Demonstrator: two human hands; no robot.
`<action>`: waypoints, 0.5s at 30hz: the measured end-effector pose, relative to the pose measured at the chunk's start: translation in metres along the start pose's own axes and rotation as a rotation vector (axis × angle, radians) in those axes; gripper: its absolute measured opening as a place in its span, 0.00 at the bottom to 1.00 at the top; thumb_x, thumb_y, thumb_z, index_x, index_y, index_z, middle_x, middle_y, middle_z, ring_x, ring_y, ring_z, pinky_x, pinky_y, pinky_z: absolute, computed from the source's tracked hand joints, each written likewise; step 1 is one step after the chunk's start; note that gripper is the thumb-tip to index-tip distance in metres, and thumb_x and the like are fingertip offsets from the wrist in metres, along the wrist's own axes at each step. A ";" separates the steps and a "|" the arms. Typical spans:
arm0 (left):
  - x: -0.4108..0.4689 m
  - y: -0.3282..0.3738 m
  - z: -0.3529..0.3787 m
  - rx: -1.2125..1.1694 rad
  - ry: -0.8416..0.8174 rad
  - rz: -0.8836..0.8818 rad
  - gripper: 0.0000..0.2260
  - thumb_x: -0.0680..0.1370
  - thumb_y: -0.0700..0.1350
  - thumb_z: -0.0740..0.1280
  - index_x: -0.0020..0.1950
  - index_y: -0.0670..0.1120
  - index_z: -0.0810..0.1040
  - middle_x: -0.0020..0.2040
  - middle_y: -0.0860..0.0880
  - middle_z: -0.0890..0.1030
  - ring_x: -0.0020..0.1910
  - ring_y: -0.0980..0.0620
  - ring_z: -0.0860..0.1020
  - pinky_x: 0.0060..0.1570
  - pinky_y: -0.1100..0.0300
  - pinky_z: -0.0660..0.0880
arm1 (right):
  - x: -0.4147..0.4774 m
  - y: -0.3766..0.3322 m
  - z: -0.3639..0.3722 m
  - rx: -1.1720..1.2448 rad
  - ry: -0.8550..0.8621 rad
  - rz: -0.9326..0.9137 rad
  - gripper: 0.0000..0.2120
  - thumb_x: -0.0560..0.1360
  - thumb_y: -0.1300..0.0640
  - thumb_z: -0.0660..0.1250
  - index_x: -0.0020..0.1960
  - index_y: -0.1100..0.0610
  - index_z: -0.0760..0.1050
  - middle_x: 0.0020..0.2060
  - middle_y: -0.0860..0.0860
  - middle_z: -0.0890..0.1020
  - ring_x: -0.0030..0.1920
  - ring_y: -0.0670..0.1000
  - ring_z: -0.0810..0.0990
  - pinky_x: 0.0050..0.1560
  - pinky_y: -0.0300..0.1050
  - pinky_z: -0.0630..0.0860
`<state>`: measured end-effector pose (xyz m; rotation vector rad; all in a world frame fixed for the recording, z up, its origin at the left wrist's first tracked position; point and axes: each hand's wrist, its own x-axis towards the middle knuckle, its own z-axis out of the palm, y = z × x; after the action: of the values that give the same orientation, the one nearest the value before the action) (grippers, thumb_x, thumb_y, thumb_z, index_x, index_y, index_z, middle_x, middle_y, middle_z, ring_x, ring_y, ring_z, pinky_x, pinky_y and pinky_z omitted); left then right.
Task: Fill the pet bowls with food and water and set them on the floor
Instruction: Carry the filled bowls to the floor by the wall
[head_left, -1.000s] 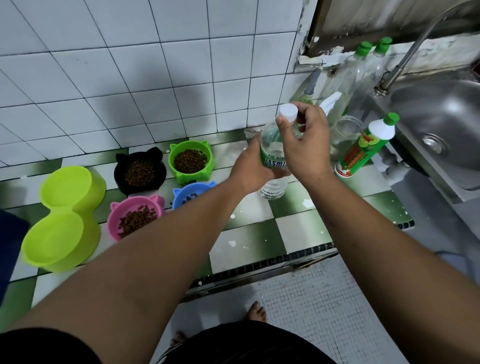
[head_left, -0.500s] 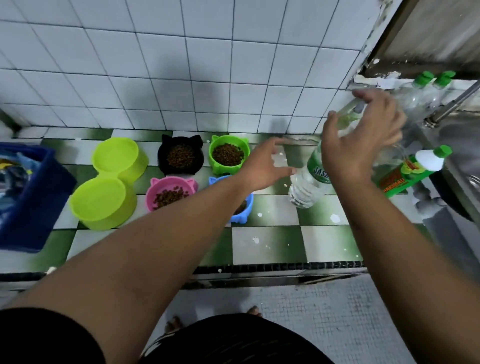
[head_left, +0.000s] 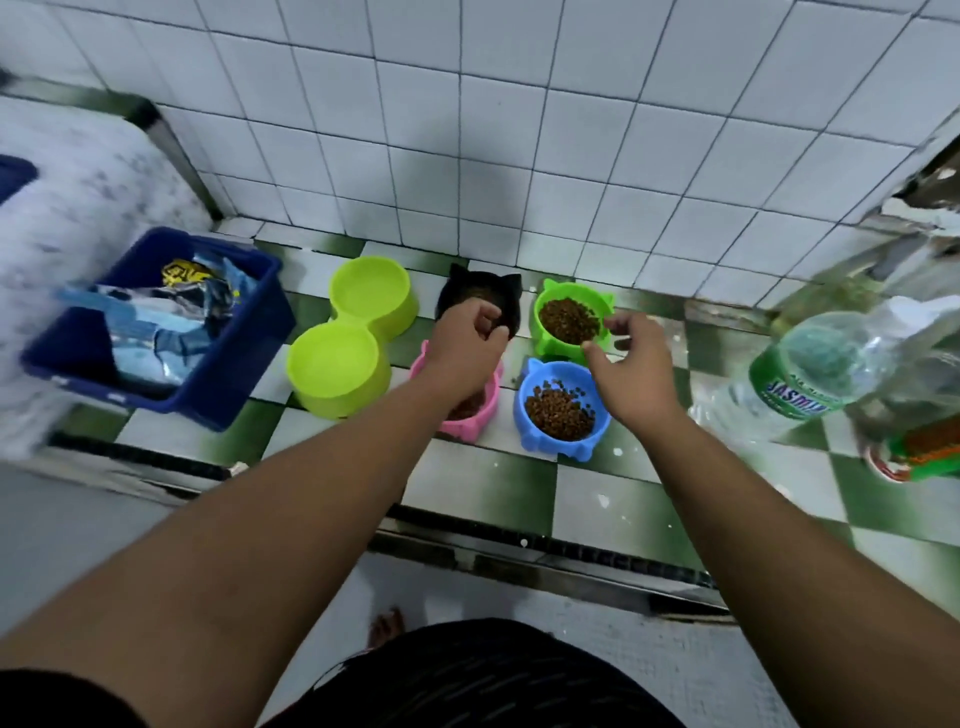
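On the green-and-white checked counter (head_left: 519, 488) stand a lime double bowl (head_left: 348, 338) with no kibble in it, a black bowl (head_left: 485, 286), and a green bowl (head_left: 569, 317), a blue bowl (head_left: 561, 410) and a pink bowl (head_left: 470, 410), each holding brown kibble. My left hand (head_left: 465, 345) covers most of the black bowl, fingers curled over its near rim; my forearm hides part of the pink bowl. My right hand (head_left: 631, 371) is at the green bowl's right rim, thumb and fingers apart on either side of it.
A clear water bottle (head_left: 789, 384) with a green label stands at the right, blurred, with a green detergent bottle (head_left: 924, 452) beyond it. A dark blue bin (head_left: 228, 374) holding food bags sits at the left. The counter's front edge drops to a speckled floor (head_left: 675, 670).
Both hands have let go of the water bottle and moved left to the bowls. The view has swung left, bringing the blue bin in.
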<state>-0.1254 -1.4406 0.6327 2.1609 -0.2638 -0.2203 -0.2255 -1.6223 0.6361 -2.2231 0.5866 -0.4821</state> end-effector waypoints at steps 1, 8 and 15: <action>-0.003 -0.012 -0.005 0.019 0.019 -0.028 0.12 0.78 0.44 0.70 0.62 0.45 0.80 0.53 0.49 0.81 0.50 0.52 0.78 0.51 0.60 0.73 | -0.002 0.005 0.008 -0.009 -0.045 0.075 0.18 0.73 0.55 0.72 0.60 0.58 0.75 0.56 0.54 0.78 0.56 0.56 0.78 0.60 0.54 0.75; -0.020 -0.068 -0.025 0.121 0.111 -0.178 0.19 0.78 0.43 0.69 0.69 0.48 0.76 0.65 0.45 0.75 0.63 0.46 0.75 0.63 0.48 0.76 | -0.023 0.041 0.037 -0.046 -0.188 0.375 0.24 0.73 0.55 0.73 0.66 0.62 0.72 0.58 0.59 0.79 0.56 0.60 0.80 0.55 0.49 0.76; -0.021 -0.087 -0.024 0.099 0.076 -0.245 0.22 0.77 0.45 0.70 0.72 0.48 0.73 0.67 0.44 0.74 0.64 0.43 0.75 0.64 0.45 0.76 | -0.026 0.047 0.041 -0.100 -0.143 0.378 0.24 0.69 0.52 0.72 0.63 0.58 0.75 0.57 0.59 0.79 0.56 0.61 0.80 0.59 0.59 0.78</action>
<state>-0.1305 -1.3675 0.5754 2.2931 0.0351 -0.2679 -0.2377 -1.6122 0.5708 -2.1478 0.9457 -0.1007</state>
